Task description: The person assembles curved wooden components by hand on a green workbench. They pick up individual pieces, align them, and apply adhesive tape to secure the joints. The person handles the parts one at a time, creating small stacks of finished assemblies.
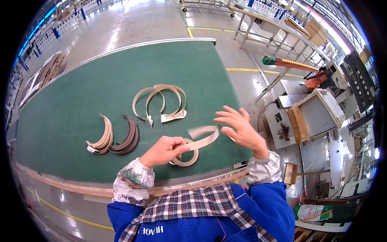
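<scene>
Green felt covered the big worktable (72, 117) in front of you, its pale wooden near edge running just above your blue jacket and checked collar. Beyond the table's right edge stood a grey machine (310, 117) with a cardboard-wrapped top, and behind it a long metal rack (274, 28) on the shiny concrete floor. Off the far left corner lay a stack of flat boards (44, 74).

On the felt, near the middle, a loose bunch of pale curled strips (161, 101) arched upward with their ends resting on the surface. Toward the near left, two curved bundles lay side by side and touching: a tan bundle (102, 139) on the left and a dark brown bundle (129, 139) on the right.

Close to the near edge, right of centre, a coil of tan edge banding (185, 157) lay on the felt. Your left hand (163, 151) rested on it, fingers closed and pinching the strip where it left the coil. From that pinch the free strip end (203, 137) rose to the right, blurred and bent over at its tip. Your right hand (240, 129) hovered above the table's near right corner, fingers spread apart and holding nothing, just beside the strip's raised tip; whether it touched the tip you could not tell from the blur.
</scene>
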Demonstrator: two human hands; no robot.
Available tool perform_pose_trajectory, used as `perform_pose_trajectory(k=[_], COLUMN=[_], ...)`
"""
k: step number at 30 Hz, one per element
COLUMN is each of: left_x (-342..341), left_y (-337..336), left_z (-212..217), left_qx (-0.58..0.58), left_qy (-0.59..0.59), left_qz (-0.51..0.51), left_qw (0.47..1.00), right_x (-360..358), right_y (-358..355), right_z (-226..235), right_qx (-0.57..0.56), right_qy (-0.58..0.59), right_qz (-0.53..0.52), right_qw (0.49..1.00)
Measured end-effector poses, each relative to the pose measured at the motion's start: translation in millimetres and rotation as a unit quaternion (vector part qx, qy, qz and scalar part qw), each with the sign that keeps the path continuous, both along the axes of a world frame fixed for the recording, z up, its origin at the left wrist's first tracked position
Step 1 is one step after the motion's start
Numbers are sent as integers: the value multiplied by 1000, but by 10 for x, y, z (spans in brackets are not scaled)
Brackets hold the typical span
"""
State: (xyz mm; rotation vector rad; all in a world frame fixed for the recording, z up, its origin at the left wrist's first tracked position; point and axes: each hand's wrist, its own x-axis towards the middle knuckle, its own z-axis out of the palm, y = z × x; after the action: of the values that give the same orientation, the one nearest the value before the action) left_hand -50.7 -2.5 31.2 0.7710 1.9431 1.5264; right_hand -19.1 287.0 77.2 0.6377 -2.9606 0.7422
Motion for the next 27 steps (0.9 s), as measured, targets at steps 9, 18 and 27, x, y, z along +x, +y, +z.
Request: perform_pose_trajectory(k=[9,18,27], left_x=[109,150,249], left_y=[-44,-17,239], left_z=[-23,11,-35], left_qx=[151,142,45], left_qy=[-51,-29,179], left_qz=[21,66,303], left_qw=[987,987,935], right_x=[-131,-78,194], right_y=[-611,-786,-1065], right_z=[-170,-133,-327], right_qx=[-312,-345,-107], right_qy=[-214,-217,204], right_qz=[175,129,11], right_qw=[909,904,973])
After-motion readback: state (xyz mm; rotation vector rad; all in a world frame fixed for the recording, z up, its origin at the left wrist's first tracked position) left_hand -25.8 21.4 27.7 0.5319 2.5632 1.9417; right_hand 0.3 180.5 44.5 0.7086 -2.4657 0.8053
